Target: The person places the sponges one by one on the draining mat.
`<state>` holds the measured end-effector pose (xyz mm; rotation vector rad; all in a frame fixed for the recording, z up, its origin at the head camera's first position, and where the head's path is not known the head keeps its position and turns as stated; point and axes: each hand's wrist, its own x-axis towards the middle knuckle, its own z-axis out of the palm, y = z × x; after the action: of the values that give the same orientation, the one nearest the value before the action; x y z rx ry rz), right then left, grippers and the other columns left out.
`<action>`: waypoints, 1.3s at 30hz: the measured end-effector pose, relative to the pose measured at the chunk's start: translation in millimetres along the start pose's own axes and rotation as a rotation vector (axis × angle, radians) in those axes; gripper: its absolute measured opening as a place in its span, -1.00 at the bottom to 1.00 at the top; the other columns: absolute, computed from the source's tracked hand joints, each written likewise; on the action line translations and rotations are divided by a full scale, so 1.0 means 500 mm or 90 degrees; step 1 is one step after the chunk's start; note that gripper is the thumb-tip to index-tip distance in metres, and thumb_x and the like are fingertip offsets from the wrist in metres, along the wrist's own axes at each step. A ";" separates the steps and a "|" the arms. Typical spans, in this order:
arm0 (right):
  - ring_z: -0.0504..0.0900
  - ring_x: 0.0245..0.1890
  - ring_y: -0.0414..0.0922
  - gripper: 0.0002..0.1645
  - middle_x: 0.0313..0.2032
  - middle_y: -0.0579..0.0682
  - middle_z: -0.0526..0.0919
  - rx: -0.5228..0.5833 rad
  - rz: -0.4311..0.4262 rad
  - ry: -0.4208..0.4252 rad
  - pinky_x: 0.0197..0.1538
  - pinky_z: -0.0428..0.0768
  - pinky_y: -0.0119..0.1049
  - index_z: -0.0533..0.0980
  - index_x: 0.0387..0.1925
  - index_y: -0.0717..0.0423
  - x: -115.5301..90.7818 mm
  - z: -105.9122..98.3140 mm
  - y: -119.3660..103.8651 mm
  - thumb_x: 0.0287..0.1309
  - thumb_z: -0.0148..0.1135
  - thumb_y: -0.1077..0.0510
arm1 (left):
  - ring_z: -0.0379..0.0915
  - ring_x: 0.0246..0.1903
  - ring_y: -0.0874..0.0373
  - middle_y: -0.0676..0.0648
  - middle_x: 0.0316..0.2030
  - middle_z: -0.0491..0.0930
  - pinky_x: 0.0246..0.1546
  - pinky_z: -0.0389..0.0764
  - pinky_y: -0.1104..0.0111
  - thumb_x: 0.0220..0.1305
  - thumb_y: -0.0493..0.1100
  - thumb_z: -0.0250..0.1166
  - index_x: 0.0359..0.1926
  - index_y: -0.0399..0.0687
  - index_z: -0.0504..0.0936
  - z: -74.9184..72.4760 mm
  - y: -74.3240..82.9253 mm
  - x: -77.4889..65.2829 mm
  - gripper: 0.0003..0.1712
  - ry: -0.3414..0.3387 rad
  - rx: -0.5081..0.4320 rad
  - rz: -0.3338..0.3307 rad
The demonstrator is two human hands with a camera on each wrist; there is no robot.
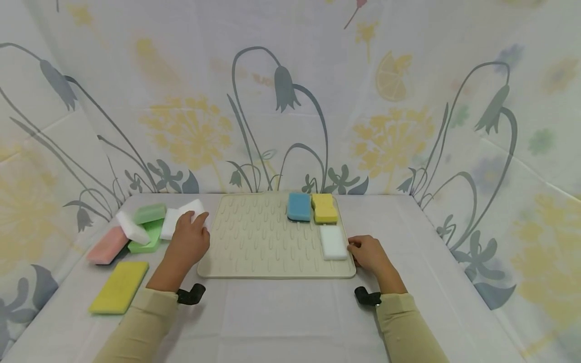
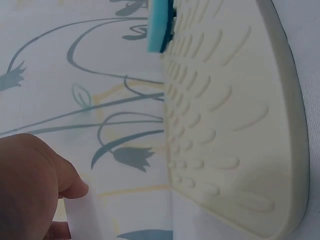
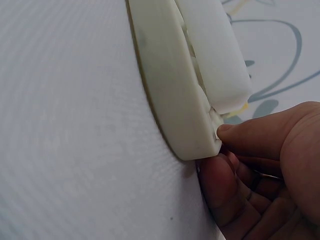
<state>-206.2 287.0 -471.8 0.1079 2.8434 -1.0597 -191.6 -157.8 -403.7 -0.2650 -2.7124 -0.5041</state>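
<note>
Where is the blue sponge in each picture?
Head: the blue sponge is just right of the middle, on the far side of the mat.
Left wrist: at the top edge, near the middle.
Right wrist: not visible.
Shared landmark: the mat, in all three views.

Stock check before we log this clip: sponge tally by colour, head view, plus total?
Blue sponge: 1
Yellow sponges: 2
Pink sponge: 1
Green sponges: 2
White sponges: 4, one in the left hand
Total: 10
</note>
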 end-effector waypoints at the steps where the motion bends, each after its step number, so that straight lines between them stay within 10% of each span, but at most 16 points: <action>1: 0.64 -0.50 -0.21 -0.56 -0.10 0.18 0.69 0.001 0.000 -0.001 -0.41 0.59 -0.34 0.51 0.15 0.28 0.000 0.000 0.000 0.29 0.09 0.17 | 0.25 0.15 -0.49 -0.60 0.13 0.29 0.15 0.36 -0.19 0.28 -0.37 0.03 0.16 -0.45 0.44 0.002 0.002 0.000 -0.57 0.001 0.003 0.004; 39: 0.64 -0.49 -0.19 -0.56 -0.17 0.15 0.69 0.024 0.020 -0.014 -0.41 0.64 -0.31 0.50 0.16 0.28 -0.005 -0.003 -0.007 0.31 0.09 0.18 | 0.22 0.26 -0.42 -0.43 0.19 0.32 0.22 0.40 -0.09 0.32 -0.29 0.10 0.20 -0.18 0.48 0.076 0.162 0.000 -0.57 -0.086 0.005 0.095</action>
<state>-204.2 285.4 -468.1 0.1421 2.7941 -1.1020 -183.7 -69.0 -411.4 -0.5118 -2.7959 -0.4468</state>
